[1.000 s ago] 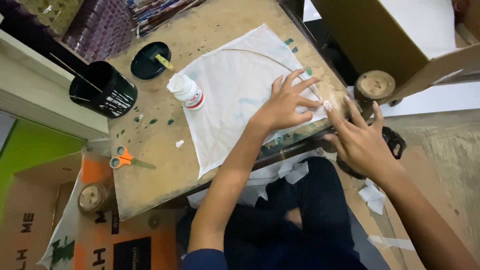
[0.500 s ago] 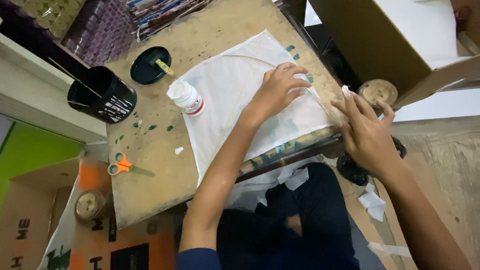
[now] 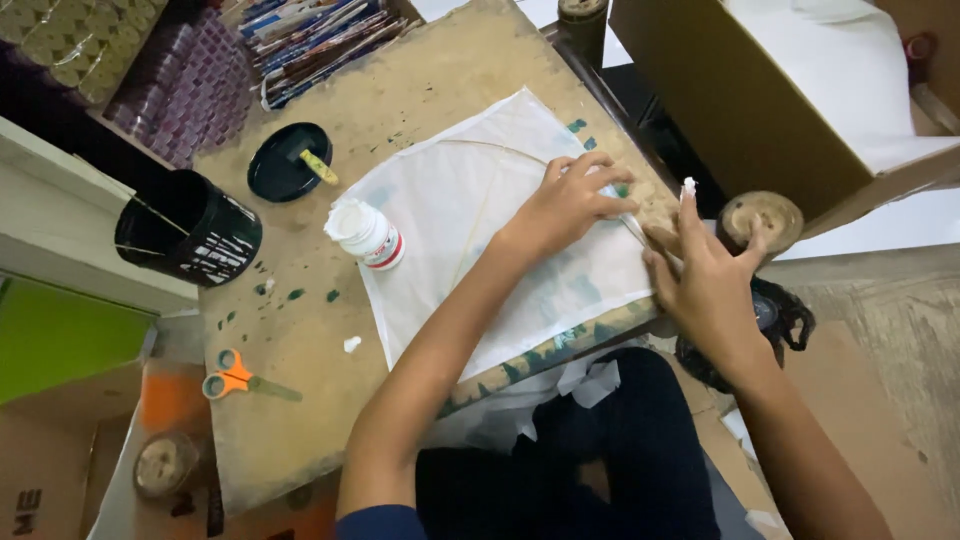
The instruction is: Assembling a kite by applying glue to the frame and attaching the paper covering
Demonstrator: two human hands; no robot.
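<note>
Left hand (image 3: pixel 572 203) presses flat on the white paper sheet (image 3: pixel 480 230), fingers together. Right hand (image 3: pixel 705 275) spreads open at the table (image 3: pixel 300 330) edge, touching the sheet's corner.

Glue bottle (image 3: pixel 368 234) stands left of paper sheet (image 3: pixel 480 230), scissors (image 3: pixel 238 376) apparently nearer.

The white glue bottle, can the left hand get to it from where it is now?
Probably yes: the left hand rests on the white sheet, and only bare sheet lies between it and the white glue bottle at the sheet's edge.
</note>
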